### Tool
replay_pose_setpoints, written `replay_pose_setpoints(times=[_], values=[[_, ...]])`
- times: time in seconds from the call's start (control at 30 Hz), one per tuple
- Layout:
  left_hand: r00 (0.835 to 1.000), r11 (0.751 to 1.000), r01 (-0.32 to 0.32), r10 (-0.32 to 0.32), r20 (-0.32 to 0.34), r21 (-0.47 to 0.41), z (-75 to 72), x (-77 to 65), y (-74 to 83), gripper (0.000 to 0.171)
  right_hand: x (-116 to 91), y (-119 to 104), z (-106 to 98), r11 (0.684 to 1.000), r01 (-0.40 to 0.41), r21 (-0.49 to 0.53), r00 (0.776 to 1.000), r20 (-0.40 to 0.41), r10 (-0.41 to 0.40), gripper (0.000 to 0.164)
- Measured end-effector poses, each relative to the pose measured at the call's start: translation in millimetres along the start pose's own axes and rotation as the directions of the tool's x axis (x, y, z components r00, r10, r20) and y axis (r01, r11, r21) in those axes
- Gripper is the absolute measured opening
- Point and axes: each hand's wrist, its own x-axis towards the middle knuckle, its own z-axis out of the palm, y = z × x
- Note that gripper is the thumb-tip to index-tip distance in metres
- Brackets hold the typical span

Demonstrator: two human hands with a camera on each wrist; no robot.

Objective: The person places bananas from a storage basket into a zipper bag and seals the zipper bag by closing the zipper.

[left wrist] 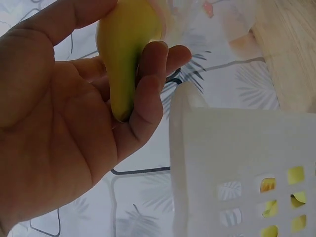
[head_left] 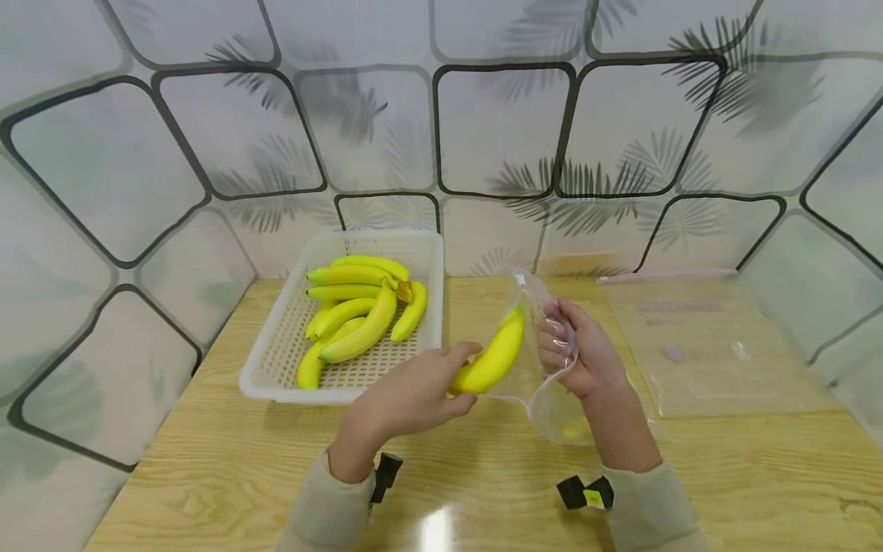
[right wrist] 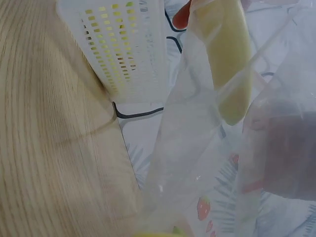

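My left hand (head_left: 414, 391) grips a yellow banana (head_left: 495, 356) by its lower end, with the thumb on the near side. In the left wrist view, the fingers curl round the greenish tip of this banana (left wrist: 126, 44). My right hand (head_left: 586, 353) holds the side of a clear zip bag (head_left: 555, 410), whose mouth gapes towards the left hand. The banana's upper part is at the bag's mouth; in the right wrist view it shows behind the plastic film (right wrist: 177, 163). Low in the bag lies another yellow piece (head_left: 576, 428), partly hidden by the right wrist.
A white perforated basket (head_left: 255, 376) with several bananas (head_left: 372, 330) stands left of the hands. At the right, another clear bag (head_left: 745, 383) lies flat on the wooden table (head_left: 483, 491). A patterned cloth wall (head_left: 503, 130) closes off the back and sides.
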Motion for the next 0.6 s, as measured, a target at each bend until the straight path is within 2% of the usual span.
replay_pose_setpoints(times=[0.27,0.4,0.6], values=[[0.995,0.999,-0.035,0.035,-0.095,0.005,4.3,3.6,-0.7,0.048,-4.7,-3.2,2.2,0.999,-0.010,0.048,1.000,0.020,0.009,0.051],[0.991,1.000,-0.022,0.024,-0.130,0.017,5.4,4.5,0.6,0.039,-7.0,-5.4,2.8,0.998,-0.012,0.054,1.000,0.027,0.011,0.051],[0.991,0.997,-0.029,0.020,-0.129,-0.068,8.0,8.2,0.3,0.035,-10.2,-8.1,4.9,0.998,-0.007,0.056,1.000,0.031,0.006,0.049]])
